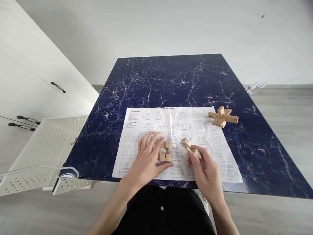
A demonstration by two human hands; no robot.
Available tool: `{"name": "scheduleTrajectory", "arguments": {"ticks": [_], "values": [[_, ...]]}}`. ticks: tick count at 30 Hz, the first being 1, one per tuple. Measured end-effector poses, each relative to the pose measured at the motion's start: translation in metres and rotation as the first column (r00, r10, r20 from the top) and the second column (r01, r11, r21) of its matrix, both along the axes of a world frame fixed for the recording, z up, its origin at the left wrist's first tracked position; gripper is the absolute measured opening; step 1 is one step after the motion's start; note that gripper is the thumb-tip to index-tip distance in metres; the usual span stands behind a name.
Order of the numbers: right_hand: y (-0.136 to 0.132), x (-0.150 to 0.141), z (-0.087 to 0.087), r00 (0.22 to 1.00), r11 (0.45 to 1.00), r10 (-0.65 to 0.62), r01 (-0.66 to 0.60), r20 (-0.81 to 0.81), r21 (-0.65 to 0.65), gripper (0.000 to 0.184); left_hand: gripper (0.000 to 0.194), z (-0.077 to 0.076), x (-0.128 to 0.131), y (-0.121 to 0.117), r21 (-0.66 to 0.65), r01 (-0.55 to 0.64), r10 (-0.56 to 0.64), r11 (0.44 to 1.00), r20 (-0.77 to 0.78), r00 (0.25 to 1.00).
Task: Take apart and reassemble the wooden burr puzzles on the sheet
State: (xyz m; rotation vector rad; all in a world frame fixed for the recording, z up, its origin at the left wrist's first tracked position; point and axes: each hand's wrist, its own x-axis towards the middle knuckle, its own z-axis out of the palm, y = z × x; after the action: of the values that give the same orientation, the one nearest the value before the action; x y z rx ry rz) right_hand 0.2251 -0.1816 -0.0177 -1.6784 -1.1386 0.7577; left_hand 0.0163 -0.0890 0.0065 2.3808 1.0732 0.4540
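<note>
Spreading the left hand [146, 156] over a printed paper sheet [146, 114], with fingers arched and thumb set apart, around the left and near sides of a small wooden frame [168, 157]. Cannot tell whether touching the frame with thumb or index finger. Lying flat on the near half of the sheet, built of short blocks around 1 open middle.

Pinching a wooden stick [185, 142] between thumb and fingers of the right hand [206, 166], just above the sheet and to the right of the frame, apart from it. Tilted, with the far end raised toward the frame's side and bearing dark marks too small to read surely. Apparently notched along the middle, partly hidden by the fingers.

Resting at the sheet's upper right edge, partly on paper and partly on the blue marbled table [166, 81]: 1 wooden cross [221, 117] of interlocked sticks. Standing beyond the table's right edge, near the wall: clear bottles [255, 87]. To the left, beside the table: a white perforated basket [26, 179] and a white cabinet [36, 65] with 3 dark handles [58, 87].
</note>
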Motion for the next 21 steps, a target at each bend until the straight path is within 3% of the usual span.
{"name": "scheduleTrajectory", "arguments": {"ticks": [3,6,9,11,13,16,18,21], "values": [[0.000,-0.001,0.001,1.000,1.000,0.013,-0.013,-0.015,-0.007,0.034,0.064,-0.002,0.003,0.005,0.001,-0.006,0.006,1.000,-0.001,1.000],[0.001,-0.001,0.001,0.999,1.000,0.018,-0.018,-0.032,0.000,0.032,0.061,0.001,0.005,0.006,-0.018,-0.021,0.022,1.000,0.101,0.995],[0.000,-0.001,0.000,0.999,1.000,0.021,-0.020,-0.045,0.009,0.031,0.067,0.007,0.005,0.002,-0.194,-0.038,0.093,0.980,0.281,0.955],[0.000,-0.001,0.000,0.999,1.000,0.020,-0.020,-0.050,0.011,0.031,0.070,0.012,0.003,-0.002,-0.412,-0.036,0.221,0.910,0.409,0.885],[0.000,-0.001,-0.001,0.998,1.000,0.022,-0.021,-0.053,0.007,0.031,0.071,0.018,-0.002,-0.005,-0.621,0.003,0.378,0.784,0.481,0.791],[0.001,-0.002,-0.001,0.998,1.000,0.018,-0.018,-0.057,-0.001,0.033,0.079,0.025,-0.010,-0.005,-0.789,0.050,0.529,0.612,0.456,0.715],[0.001,-0.002,-0.001,0.998,1.000,0.019,-0.020,-0.061,-0.009,0.035,0.080,0.028,-0.016,-0.003,-0.825,0.043,0.563,0.563,0.421,0.711],[0.001,-0.001,-0.001,0.998,0.999,0.025,-0.027,-0.066,-0.024,0.036,0.064,0.029,-0.021,-0.001,-0.811,-0.006,0.560,0.585,0.399,0.726]]}}
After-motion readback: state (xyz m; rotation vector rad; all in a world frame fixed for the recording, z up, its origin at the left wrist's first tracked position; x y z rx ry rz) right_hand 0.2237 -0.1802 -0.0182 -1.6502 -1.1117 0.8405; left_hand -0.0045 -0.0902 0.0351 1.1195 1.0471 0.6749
